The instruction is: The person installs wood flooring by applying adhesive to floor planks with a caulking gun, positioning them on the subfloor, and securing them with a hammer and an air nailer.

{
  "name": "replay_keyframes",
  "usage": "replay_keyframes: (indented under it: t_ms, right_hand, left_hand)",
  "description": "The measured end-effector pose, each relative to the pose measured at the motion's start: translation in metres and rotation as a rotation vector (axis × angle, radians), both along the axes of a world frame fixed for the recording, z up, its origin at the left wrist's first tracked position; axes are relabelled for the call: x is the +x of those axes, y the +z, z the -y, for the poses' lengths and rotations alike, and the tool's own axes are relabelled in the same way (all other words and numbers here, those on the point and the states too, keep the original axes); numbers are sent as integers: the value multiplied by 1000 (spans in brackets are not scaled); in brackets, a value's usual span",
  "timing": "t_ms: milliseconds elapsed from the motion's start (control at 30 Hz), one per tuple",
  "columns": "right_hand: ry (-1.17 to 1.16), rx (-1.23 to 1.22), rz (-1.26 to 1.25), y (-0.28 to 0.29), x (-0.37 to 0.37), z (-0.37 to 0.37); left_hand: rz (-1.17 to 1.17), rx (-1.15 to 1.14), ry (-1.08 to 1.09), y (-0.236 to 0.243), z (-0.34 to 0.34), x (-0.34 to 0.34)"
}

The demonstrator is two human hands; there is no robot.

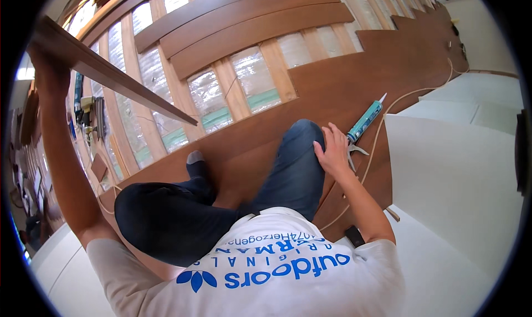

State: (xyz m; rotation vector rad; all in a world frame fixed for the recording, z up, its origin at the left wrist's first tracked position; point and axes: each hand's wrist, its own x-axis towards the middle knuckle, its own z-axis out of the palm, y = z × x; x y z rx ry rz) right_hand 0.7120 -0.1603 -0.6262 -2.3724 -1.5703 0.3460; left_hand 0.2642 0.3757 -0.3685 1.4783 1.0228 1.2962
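Note:
My left hand is raised at the far left, wrapped round one end of a long brown floorboard. The board slants down to the right, and its other end hangs near the edge of the laid flooring. Over my bent right knee lies my right hand, fingers apart and holding nothing. Just beside it on the floor rests a caulking gun loaded with a teal sealant cartridge, nozzle pointing away to the right.
Beyond the laid brown flooring run bare wooden joists with clear plastic sheeting between them. Loose boards lie across the joists. A pale cord winds along my right, beside white panels. Tools stand at the left.

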Motion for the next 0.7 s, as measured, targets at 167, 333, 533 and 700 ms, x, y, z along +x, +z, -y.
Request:
replay_keyframes:
  t_ms: [167,333,533,700]
  right_hand:
    - [141,60,-135,-23,-16,-54]
    - [107,17,-91,-44,-11,-27]
    - [230,-113,-38,-56,-13,-30]
    - [263,-199,-51,-57,-16,-48]
  left_hand:
    - [-402,136,178,-30,4,-4]
    - [-718,-88,-207,-98,15,65]
    - [-1028,-213,-561,-231,70,61]
    - [-1090,-220,-678,-325,86,41]
